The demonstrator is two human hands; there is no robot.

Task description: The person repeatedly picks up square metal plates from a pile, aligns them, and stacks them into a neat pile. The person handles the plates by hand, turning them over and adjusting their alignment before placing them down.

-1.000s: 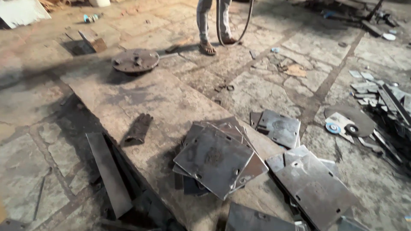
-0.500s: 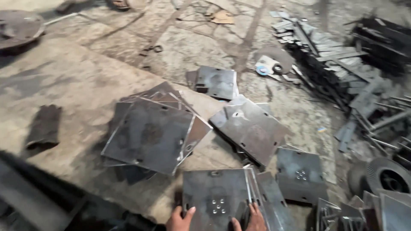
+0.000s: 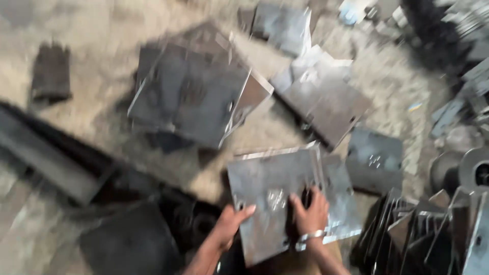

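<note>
Rough, pale concrete floor (image 3: pixel 81 30) is seen from above, blurred by motion and strewn with dark steel pieces. At the far left a small dark block (image 3: pixel 51 71) lies alone, and below it a long dark bar (image 3: pixel 46 153) runs slantwise across the floor. Further right, a stack of square steel plates (image 3: pixel 196 91) is spread at an angle, the upper ones shifted over the lower. Near the bottom centre a grey square plate (image 3: pixel 275 198) with small holes is held tilted just above the floor: the left hand (image 3: pixel 229 224) is closed around its left edge, fingers laid over the top face, while the right hand (image 3: pixel 310 211), a metal bangle on its wrist, is pressed on the plate's face with the fingers curled at a hole near the middle. Beneath it a second plate (image 3: pixel 341 203) juts out to the right. Above these another large plate (image 3: pixel 323 99) lies flat, and a smaller dark plate (image 3: pixel 377 160) rests beside it. At the far right, upright plates (image 3: pixel 423 234) are leaned together in a row.
</note>
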